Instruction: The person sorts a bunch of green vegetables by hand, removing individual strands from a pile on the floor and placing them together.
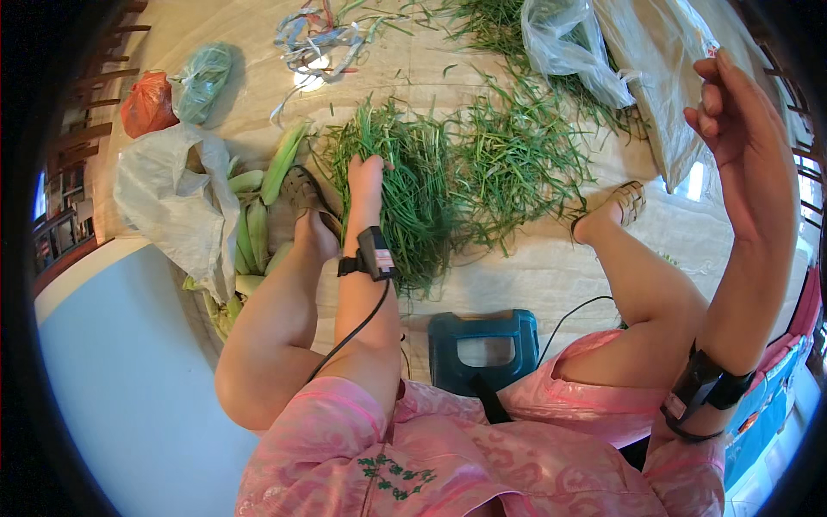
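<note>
Long green leafy stalks lie in a dense pile (417, 194) on the floor between the feet. My left hand (367, 181) rests at the upper left part of this pile, its fingers curled among the stalks; whether they grip any is hidden. A looser heap of green stalks (517, 161) spreads just right of the pile. At the upper right my right hand (730, 103) is raised with its fingers bent, beside a large clear plastic sheet or bag (646, 84). A small whitish bit with a red mark (711, 50) shows at its fingertips; whether it is held is unclear.
Corn ears in husks (255, 232) and a white plastic bag (181, 194) lie at left, below a red bag (148, 106) and a green bag (203, 81). Tangled plastic strips (316, 42) lie at the top. A teal plastic stool (442, 349) stands between the legs.
</note>
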Action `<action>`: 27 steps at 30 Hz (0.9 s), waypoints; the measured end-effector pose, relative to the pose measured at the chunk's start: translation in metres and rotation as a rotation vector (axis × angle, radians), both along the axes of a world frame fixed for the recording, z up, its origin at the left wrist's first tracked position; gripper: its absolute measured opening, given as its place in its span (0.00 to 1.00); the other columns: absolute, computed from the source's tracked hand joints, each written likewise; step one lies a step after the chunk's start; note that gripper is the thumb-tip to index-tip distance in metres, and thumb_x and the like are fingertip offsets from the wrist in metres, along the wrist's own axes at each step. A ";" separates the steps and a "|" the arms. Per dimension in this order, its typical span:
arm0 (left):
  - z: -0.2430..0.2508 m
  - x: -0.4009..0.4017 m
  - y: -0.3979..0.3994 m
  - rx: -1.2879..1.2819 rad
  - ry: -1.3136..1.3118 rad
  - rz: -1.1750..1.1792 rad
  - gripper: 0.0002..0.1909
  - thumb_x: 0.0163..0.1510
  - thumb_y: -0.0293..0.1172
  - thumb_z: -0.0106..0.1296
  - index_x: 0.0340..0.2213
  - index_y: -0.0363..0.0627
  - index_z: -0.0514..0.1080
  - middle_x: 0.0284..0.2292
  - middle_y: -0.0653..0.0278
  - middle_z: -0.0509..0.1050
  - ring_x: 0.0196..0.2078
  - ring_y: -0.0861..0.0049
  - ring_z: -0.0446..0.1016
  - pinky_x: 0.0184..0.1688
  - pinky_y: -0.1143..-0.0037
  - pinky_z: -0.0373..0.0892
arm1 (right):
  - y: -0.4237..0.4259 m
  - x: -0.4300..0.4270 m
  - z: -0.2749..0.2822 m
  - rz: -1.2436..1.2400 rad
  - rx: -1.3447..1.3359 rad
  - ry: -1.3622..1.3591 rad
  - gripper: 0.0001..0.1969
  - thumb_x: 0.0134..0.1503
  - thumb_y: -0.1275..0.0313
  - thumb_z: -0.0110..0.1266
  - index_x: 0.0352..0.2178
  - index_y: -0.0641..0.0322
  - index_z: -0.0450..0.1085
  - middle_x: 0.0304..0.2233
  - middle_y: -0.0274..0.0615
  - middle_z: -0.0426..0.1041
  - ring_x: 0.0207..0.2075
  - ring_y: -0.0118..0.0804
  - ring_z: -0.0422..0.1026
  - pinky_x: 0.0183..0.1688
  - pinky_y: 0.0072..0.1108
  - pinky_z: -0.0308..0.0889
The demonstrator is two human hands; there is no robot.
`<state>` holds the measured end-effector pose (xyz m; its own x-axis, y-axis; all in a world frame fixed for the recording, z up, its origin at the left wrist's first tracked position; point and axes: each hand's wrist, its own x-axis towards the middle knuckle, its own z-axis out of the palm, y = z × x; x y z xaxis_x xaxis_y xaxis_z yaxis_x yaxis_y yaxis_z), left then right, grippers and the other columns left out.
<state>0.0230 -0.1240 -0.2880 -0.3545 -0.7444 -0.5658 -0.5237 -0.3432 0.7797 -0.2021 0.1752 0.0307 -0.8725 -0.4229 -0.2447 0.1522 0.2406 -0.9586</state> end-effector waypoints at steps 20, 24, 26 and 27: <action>0.343 -0.010 -0.002 0.199 0.509 -0.506 0.10 0.55 0.36 0.46 0.31 0.43 0.63 0.15 0.68 0.61 0.18 0.78 0.61 0.25 0.78 0.61 | -0.028 0.042 0.006 0.162 -0.178 -0.094 0.13 0.53 0.63 0.51 0.28 0.63 0.71 0.20 0.30 0.68 0.21 0.20 0.66 0.27 0.11 0.63; 0.367 -0.007 0.038 0.499 0.635 -0.606 0.12 0.55 0.39 0.44 0.34 0.43 0.64 0.21 0.63 0.66 0.23 0.72 0.66 0.30 0.74 0.64 | -0.027 0.063 0.010 0.261 -0.137 -0.074 0.12 0.54 0.64 0.51 0.27 0.63 0.70 0.20 0.30 0.68 0.20 0.19 0.65 0.27 0.11 0.62; 0.366 -0.007 0.056 0.561 0.613 -0.619 0.13 0.55 0.39 0.43 0.36 0.42 0.64 0.22 0.63 0.67 0.24 0.71 0.67 0.30 0.73 0.65 | -0.019 0.071 0.016 0.264 -0.137 -0.027 0.13 0.52 0.64 0.53 0.27 0.66 0.70 0.20 0.32 0.69 0.20 0.21 0.66 0.26 0.13 0.63; 0.361 -0.006 0.067 0.637 0.583 -0.613 0.13 0.55 0.39 0.43 0.37 0.42 0.64 0.24 0.62 0.68 0.25 0.70 0.69 0.31 0.73 0.66 | -0.016 0.075 0.015 0.278 -0.123 0.001 0.13 0.50 0.65 0.54 0.27 0.68 0.70 0.20 0.35 0.70 0.20 0.23 0.68 0.25 0.15 0.63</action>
<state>0.0168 -0.0574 0.0734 -0.9118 0.0280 -0.4097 -0.3483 -0.5810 0.7356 -0.1267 0.1595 0.0456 -0.7195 -0.6717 -0.1764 0.0960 0.1554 -0.9832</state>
